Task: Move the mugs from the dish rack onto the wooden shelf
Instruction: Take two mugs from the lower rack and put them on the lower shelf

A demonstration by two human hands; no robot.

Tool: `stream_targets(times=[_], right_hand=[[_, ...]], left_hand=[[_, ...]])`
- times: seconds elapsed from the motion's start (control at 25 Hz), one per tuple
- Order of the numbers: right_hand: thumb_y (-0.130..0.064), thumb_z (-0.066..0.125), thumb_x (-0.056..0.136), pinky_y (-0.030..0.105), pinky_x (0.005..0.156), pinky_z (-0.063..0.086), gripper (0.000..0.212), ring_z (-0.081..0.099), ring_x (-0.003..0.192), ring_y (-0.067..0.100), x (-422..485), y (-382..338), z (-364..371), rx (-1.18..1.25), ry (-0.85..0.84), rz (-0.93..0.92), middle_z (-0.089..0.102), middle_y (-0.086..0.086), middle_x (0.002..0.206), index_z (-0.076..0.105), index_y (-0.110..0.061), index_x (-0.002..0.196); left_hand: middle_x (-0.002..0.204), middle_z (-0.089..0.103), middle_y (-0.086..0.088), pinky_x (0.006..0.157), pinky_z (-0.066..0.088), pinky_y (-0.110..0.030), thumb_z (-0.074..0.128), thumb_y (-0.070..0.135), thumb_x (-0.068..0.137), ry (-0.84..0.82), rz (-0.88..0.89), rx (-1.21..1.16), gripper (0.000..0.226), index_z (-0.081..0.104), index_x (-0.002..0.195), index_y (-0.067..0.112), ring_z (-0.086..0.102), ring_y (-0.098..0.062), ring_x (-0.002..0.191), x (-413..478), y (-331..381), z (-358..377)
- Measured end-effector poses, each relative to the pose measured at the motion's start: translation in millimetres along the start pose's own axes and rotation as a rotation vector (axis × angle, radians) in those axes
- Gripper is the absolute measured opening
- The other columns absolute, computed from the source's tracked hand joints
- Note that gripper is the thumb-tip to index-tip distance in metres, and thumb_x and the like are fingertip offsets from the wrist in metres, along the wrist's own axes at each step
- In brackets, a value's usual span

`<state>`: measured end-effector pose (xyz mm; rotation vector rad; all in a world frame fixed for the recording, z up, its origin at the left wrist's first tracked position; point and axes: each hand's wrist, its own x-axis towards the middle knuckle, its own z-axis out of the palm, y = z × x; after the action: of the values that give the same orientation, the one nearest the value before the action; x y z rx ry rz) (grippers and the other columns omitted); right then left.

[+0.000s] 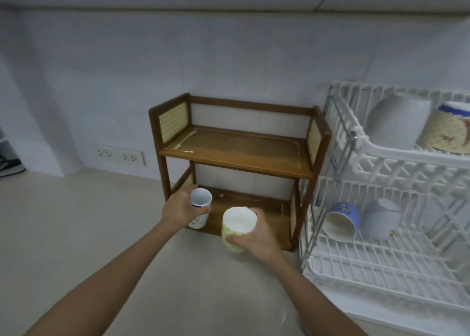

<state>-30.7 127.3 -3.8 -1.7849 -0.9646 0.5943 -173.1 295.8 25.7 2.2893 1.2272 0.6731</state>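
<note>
A two-tier wooden shelf (236, 155) with cane side panels stands against the wall. My left hand (179, 207) grips a white mug with a blue rim line (201, 203), upright at the lower tier's front left. My right hand (254, 236) holds a yellow-green patterned mug (235, 227), upright, just in front of the lower tier. The white dish rack (396, 256) stands to the right. Its lower level holds a blue mug (342, 221) on its side and a white mug (381, 218). Its upper level holds a white mug (398, 122) and a yellow patterned mug (447, 129).
The shelf's upper tier (236, 146) carries nothing. A double wall socket (118, 155) sits low on the wall at the left. Dark shoes (10, 166) lie at the far left edge. The pale floor surface (76, 221) spreads in front of the shelf.
</note>
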Motion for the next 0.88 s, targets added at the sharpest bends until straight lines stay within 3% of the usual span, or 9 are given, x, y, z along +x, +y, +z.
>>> stream_targets(times=[0.12, 0.44, 0.72, 0.88], right_hand=[[-0.036, 0.091, 0.046, 0.029, 0.083, 0.048, 0.092, 0.055, 0.108, 0.020, 46, 2, 15, -0.133, 0.070, 0.077, 0.056, -0.003, 0.114, 0.043, -0.025, 0.123], [-0.035, 0.092, 0.048, 0.027, 0.088, 0.041, 0.099, 0.051, 0.119, 0.023, 133, 19, 56, -0.327, 0.121, 0.200, 0.058, 0.004, 0.127, 0.044, -0.022, 0.133], [-0.032, 0.090, 0.054, 0.021, 0.078, 0.038, 0.082, 0.057, 0.110, 0.023, 157, 31, 69, -0.368, 0.093, 0.254, 0.064, 0.004, 0.117, 0.051, -0.016, 0.124], [-0.026, 0.086, 0.062, 0.025, 0.083, 0.044, 0.076, 0.056, 0.113, 0.024, 156, 29, 67, -0.370, 0.014, 0.287, 0.060, 0.008, 0.125, 0.051, -0.012, 0.127]], left_hand=[[0.111, 0.067, -0.005, 0.077, 0.052, -0.033, 0.085, 0.038, 0.063, -0.026, -0.001, -0.032, 0.059, 0.061, 0.114, 0.019, 0.062, -0.023, 0.097, 26, -14, 12], [0.122, 0.063, -0.005, 0.093, 0.051, -0.035, 0.085, 0.035, 0.064, -0.105, -0.037, -0.123, 0.068, 0.056, 0.123, 0.017, 0.058, -0.023, 0.113, 84, -55, 52], [0.127, 0.059, -0.007, 0.099, 0.044, -0.035, 0.085, 0.031, 0.066, -0.103, -0.100, -0.196, 0.074, 0.050, 0.130, 0.015, 0.053, -0.025, 0.119, 97, -71, 71], [0.138, 0.050, -0.008, 0.105, 0.040, -0.040, 0.082, 0.033, 0.070, -0.148, -0.101, -0.141, 0.081, 0.040, 0.138, 0.017, 0.046, -0.026, 0.128, 100, -67, 75]])
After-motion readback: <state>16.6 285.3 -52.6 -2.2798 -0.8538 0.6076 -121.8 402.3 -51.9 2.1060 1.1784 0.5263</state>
